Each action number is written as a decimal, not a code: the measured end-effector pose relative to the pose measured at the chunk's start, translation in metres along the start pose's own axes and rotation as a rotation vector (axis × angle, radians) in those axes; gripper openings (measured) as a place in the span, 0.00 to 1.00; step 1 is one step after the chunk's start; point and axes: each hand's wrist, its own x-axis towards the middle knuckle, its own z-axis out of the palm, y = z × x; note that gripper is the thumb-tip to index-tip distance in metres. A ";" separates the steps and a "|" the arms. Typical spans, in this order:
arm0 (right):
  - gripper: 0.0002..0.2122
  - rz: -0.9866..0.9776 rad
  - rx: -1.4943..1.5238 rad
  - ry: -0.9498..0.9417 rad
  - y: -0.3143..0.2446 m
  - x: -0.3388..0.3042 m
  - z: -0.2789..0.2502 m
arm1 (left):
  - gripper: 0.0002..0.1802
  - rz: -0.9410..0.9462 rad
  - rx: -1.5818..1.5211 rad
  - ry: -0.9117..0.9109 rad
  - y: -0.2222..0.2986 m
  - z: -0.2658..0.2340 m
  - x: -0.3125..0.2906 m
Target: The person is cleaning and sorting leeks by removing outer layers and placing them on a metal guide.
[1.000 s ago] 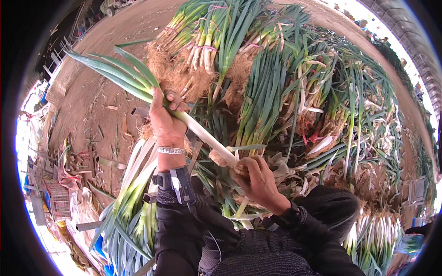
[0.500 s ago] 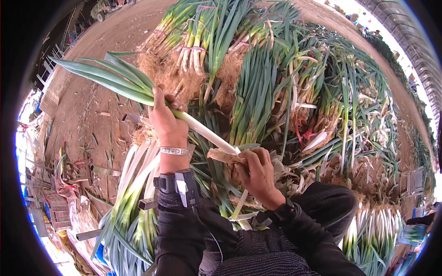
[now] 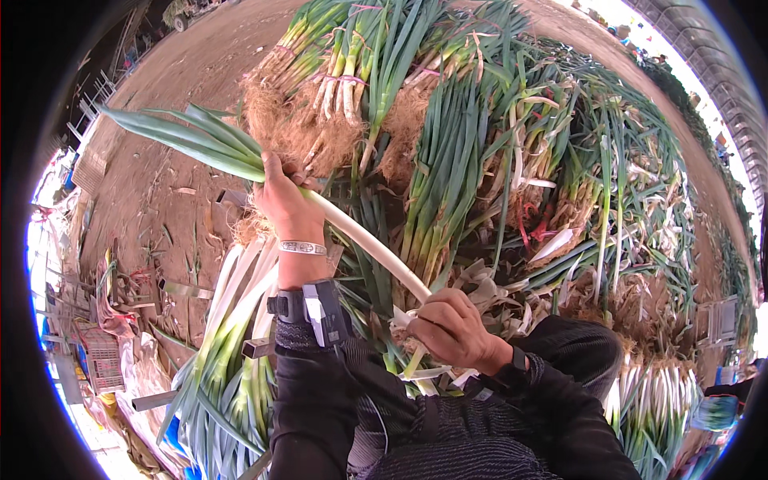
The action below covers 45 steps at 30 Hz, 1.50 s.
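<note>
The long green onion hangs clear of the ground, slanting across the person's front, leaves up to the left and root end down to the right. The left hand is wrapped round it where leaf meets shaft; the right hand is closed narrow over the root end, and what lies beneath those fingers cannot be seen. Tied bundles lie beyond the onion, white-shafted stalks to the left of its lower part, and papery husks just right of its root end. Assessment: the work appears to be at the root end. Good practice calls for a firm but uncrushing left grip, the shaft kept straight, and any right-hand pull directed along the shaft, since a sideways wrench could snap the white or tear sound layers.
</note>
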 end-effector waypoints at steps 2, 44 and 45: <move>0.14 0.034 0.018 0.011 0.004 0.003 0.002 | 0.10 -0.045 -0.028 0.007 0.000 -0.002 0.003; 0.17 1.008 0.528 -0.311 0.058 0.043 0.083 | 0.18 -0.280 -0.333 -0.688 0.014 -0.006 -0.011; 0.16 1.051 0.558 -0.328 0.054 0.036 0.085 | 0.18 -0.300 -0.324 -0.708 0.015 -0.007 -0.013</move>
